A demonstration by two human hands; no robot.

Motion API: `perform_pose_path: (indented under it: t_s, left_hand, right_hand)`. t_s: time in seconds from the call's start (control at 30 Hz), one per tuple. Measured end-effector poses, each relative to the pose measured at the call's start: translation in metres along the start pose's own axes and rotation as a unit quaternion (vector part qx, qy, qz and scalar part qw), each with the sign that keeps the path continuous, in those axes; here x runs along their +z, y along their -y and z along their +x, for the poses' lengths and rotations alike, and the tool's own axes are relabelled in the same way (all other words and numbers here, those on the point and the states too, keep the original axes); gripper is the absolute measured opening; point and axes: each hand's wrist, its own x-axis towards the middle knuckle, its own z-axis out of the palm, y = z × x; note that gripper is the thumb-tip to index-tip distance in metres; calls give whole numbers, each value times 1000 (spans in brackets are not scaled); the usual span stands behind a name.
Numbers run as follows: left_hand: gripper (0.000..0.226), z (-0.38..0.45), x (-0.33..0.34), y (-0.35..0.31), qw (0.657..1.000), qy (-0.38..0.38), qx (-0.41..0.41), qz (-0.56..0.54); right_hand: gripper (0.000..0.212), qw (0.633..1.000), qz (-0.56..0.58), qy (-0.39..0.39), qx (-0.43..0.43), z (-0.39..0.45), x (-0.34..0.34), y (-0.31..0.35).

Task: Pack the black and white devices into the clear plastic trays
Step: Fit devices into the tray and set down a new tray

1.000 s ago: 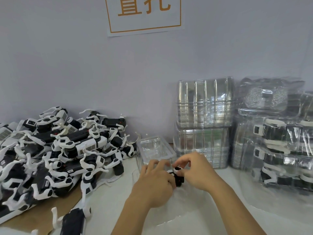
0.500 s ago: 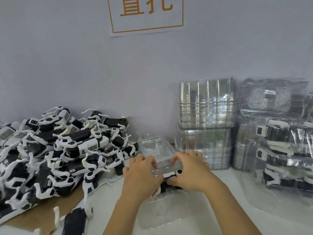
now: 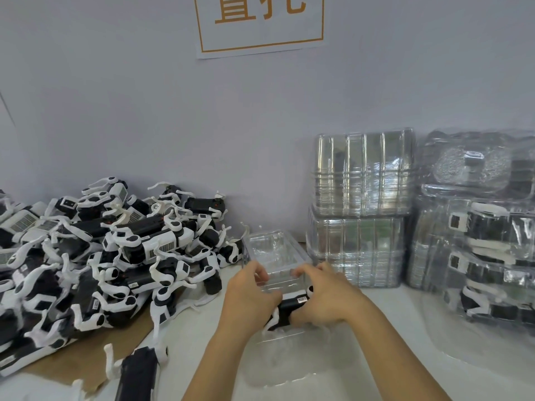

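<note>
Clear plastic, the open tray (image 3: 285, 287) sat at the middle of the desk (image 3: 390, 357) in the head view. I saw my left hand (image 3: 249, 296) and right hand (image 3: 321, 299) both curled around one black and white device (image 3: 289, 309), pressing it into the tray. The loose device pile (image 3: 101, 256) lay at nine o'clock, stacked trays (image 3: 362, 209) at two o'clock.

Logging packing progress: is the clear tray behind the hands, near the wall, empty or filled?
Empty. The clear tray shows only see-through plastic inside, no black or white device; the device sits lower, held between both hands.
</note>
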Motion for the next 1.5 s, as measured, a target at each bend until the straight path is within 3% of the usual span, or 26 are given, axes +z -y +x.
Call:
perform_pose_path:
  t_s: [0.2,0.37,0.67,1.0,1.3,1.4,1.5]
  left_hand:
    - [20,1,1,2,1000,0,-5,-3]
    - [15,0,1,3,1000,18,-3,-1]
    - [20,-2,-1,2,998,28,23,49]
    - [20,-1,-1,5,998,23,32,46]
    - [20,-2,0,4,998,21,30,49]
    - [17,-2,-1,3,998,23,33,49]
    - [15,-2,-6,0,994,28,56,91]
  right_hand:
    - [87,1000,10,9,-22,1,-2,-3]
    - [78,995,81,32,-53,-2,-16,-19]
    - [95,1000,18,3,-23,2,-4,-18]
    - [83,996,67,35,-53,-3,-12,-25]
    - [102,998,45,25,-35,-2,-8,-20]
    - [93,995,77,29,-57,-4,-10,-25]
    - [64,986,154,12,-70,-6,-13,-33]
